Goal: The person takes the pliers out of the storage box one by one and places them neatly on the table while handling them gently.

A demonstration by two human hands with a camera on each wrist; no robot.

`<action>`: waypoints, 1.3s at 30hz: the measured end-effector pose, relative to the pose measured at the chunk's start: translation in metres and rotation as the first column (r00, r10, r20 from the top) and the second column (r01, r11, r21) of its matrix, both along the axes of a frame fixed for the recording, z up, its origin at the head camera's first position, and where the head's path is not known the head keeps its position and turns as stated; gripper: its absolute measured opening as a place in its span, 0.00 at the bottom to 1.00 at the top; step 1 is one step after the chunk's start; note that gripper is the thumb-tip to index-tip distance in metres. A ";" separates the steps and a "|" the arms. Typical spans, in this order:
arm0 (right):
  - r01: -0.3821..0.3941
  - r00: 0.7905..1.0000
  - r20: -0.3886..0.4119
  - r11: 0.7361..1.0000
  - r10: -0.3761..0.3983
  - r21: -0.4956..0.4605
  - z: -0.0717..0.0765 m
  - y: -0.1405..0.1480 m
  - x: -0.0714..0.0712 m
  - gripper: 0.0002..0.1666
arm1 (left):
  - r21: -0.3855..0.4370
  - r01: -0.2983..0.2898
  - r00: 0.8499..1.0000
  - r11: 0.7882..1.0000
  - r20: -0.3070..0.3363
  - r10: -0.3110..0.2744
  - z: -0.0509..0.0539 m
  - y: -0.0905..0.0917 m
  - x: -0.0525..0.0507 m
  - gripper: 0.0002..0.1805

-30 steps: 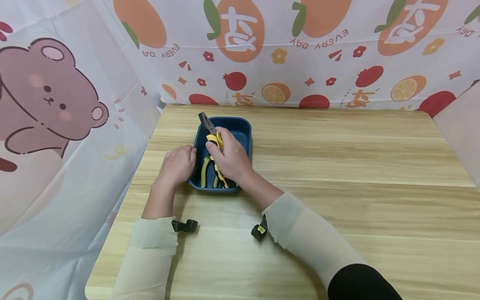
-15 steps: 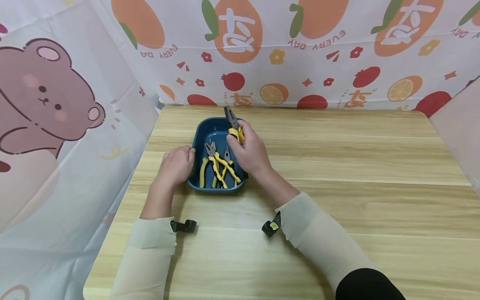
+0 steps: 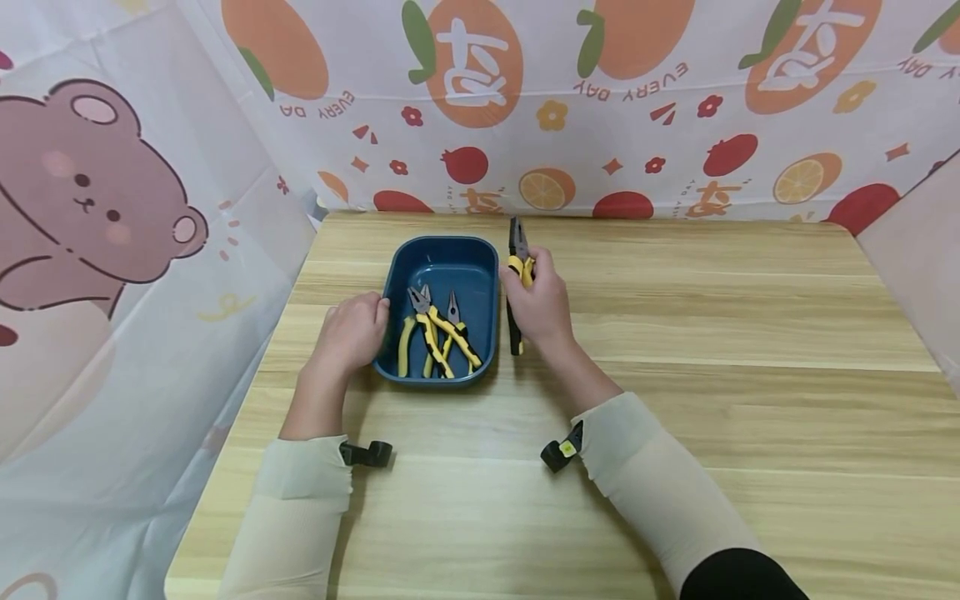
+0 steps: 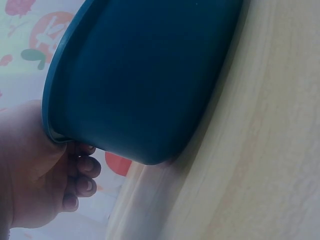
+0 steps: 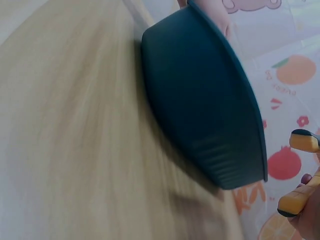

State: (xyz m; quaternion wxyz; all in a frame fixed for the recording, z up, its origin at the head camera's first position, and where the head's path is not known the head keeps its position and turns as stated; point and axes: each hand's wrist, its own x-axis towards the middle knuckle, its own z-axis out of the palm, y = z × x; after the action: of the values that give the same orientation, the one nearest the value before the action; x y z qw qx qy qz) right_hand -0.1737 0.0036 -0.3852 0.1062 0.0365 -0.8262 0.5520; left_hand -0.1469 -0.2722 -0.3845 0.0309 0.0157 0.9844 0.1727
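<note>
In the head view a blue plastic tub (image 3: 480,258) stands on the table, with several yellow-and-black pliers (image 3: 431,325) lying in its near half. My left hand (image 3: 352,333) grips the tub's left rim; in the left wrist view its thumb side lies over the rim and its fingers curl below it. Just right of the tub, my right hand (image 3: 543,304) holds a pair of pliers (image 3: 518,242), grey jaws pointing away from me. Their yellow handle ends (image 5: 295,202) show at the right edge of the right wrist view.
The pale wooden table (image 3: 720,400) stretches to the right and toward me. A fruit-print cloth (image 3: 585,100) hangs along the back edge, and a bear-print cloth (image 3: 97,192) hangs at the left.
My right hand has carried the pliers out of the tub, over its right rim, to the right. The other pliers have come into view. My left hand stays on the rim.
</note>
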 end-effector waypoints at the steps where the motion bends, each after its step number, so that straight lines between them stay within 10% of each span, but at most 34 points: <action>1: 0.007 1.000 0.010 1.000 -0.007 -0.003 -0.002 0.002 -0.001 0.23 | 0.000 0.000 1.000 1.000 0.001 0.000 0.000 0.000 0.000 0.24; 12: -0.014 0.981 0.194 0.991 -0.012 0.135 -0.022 0.018 -0.008 0.26 | 0.009 -0.002 1.000 1.000 -0.001 0.002 -0.001 0.000 0.001 0.24; 19: -0.150 0.942 0.335 0.923 0.025 0.354 -0.033 0.020 -0.010 0.28 | 0.020 -0.005 1.000 1.000 0.012 0.005 -0.003 -0.001 0.001 0.24; 39: -0.215 0.927 0.375 0.800 -0.013 0.560 -0.044 0.015 -0.020 0.34 | 0.027 -0.011 1.000 1.000 0.006 0.011 -0.003 0.000 0.000 0.24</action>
State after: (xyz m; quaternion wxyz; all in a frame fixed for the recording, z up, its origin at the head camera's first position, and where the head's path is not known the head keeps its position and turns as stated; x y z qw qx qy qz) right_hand -0.1936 0.0184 -0.4296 -0.0939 0.0107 -0.9585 0.2688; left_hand -0.1472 -0.2726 -0.3873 0.0325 0.0104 0.9819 0.1865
